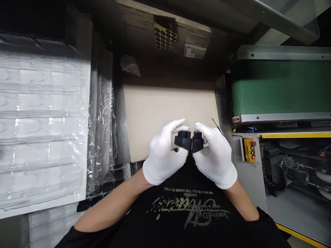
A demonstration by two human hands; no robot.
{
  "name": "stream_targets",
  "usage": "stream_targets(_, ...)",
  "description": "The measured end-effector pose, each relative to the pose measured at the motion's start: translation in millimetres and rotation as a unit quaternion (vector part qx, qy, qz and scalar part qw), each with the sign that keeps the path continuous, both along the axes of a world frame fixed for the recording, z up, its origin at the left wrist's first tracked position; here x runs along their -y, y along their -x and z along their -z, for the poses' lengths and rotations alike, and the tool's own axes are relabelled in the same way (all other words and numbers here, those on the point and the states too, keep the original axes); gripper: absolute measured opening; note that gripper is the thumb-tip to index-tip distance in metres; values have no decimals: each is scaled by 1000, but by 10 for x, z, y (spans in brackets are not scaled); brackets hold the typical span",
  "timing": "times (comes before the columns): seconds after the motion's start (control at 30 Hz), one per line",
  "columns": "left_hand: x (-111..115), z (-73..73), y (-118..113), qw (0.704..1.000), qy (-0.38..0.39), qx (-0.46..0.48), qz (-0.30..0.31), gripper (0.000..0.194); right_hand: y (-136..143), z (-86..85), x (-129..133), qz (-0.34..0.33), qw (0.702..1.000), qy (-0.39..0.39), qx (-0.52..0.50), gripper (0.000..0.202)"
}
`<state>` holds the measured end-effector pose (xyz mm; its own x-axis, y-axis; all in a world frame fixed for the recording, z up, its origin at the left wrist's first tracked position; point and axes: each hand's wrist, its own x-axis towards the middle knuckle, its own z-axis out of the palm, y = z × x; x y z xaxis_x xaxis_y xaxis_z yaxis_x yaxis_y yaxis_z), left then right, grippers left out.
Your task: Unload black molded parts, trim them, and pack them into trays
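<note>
My left hand [167,151], in a white glove, grips a black plastic part [183,140] between thumb and fingers. A second black part [198,142] is held by my right hand [216,155], also gloved in white. The two parts are side by side in front of my chest, very close together; whether they touch is hard to tell. Both hands are above the near edge of a beige sheet [165,113]. A thin metal pointed tool [216,125] shows just beyond my right hand; what holds it, if anything, is hidden.
Clear plastic trays [41,120] are stacked at the left. A green conveyor belt [281,86] is at the right, above a yellow button box [250,150]. A sheet of round black stickers [165,37] and a plastic bag [196,43] are on the back wall.
</note>
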<state>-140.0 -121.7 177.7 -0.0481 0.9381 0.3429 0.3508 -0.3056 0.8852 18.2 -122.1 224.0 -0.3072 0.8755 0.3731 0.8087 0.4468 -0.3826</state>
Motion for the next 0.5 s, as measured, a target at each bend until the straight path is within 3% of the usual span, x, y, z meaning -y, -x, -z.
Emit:
stream_targets(0.3,26,19,16,990,111,73,46,33,-69,76,27,-4,1000,23,-16,60)
stream_targets(0.5,34,66,-10,974,121,180,66,29,-63,88,60,5,999,23,-24,59)
